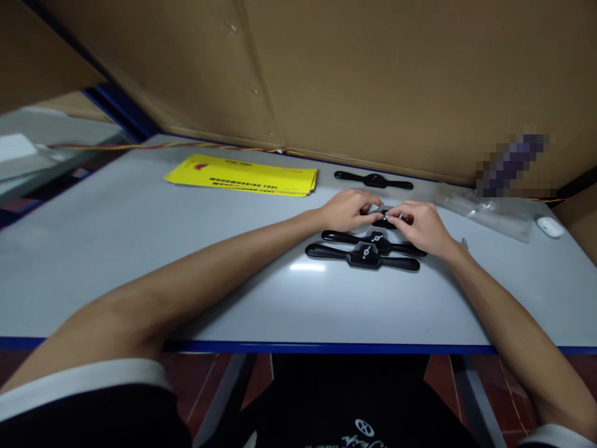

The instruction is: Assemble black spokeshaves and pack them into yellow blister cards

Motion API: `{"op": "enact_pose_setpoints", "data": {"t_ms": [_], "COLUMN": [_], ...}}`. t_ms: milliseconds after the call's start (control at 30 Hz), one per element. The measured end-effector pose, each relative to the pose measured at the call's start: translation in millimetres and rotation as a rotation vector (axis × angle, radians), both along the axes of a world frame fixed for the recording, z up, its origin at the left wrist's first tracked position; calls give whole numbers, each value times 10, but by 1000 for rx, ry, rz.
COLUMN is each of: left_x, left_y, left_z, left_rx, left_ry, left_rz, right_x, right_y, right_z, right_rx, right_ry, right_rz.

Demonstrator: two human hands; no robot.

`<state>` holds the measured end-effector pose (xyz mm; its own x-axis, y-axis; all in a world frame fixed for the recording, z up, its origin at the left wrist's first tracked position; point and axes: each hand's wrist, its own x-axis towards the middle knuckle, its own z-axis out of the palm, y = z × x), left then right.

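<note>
Between my hands lies a black spokeshave [384, 222], its handles mostly hidden by my fingers. My left hand [349, 210] is closed on its left side, thumb and fingers at the middle plate. From the right, my right hand [423, 228] pinches a small silvery screw at the centre of that spokeshave; its exact shape is too small to tell. Just nearer to me is a second spokeshave [345, 238], partly behind my right hand. Closest to me rests a third spokeshave [366, 254] with a silvery screw at its middle.
Another black spokeshave [374, 180] lies by the back wall. Yellow printed cards [242, 175] are stacked at the back left. A clear plastic bag [489, 214], small metal parts [464, 243] and a white earbud case or mouse [550, 227] lie on the right.
</note>
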<state>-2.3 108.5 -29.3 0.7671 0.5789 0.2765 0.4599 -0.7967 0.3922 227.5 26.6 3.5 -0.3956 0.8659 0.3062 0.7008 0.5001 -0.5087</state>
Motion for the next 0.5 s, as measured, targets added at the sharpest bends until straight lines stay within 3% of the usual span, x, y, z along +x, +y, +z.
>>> {"op": "enact_pose_setpoints", "data": {"t_ms": [500], "left_x": [3], "left_y": [-9], "left_z": [5], "left_rx": [-7], "left_ry": [-4], "left_rz": [18], "right_x": [0], "right_y": [21], "right_z": [-42], "right_rx": [84], "right_ry": [-125], "right_rz": [-99]}}
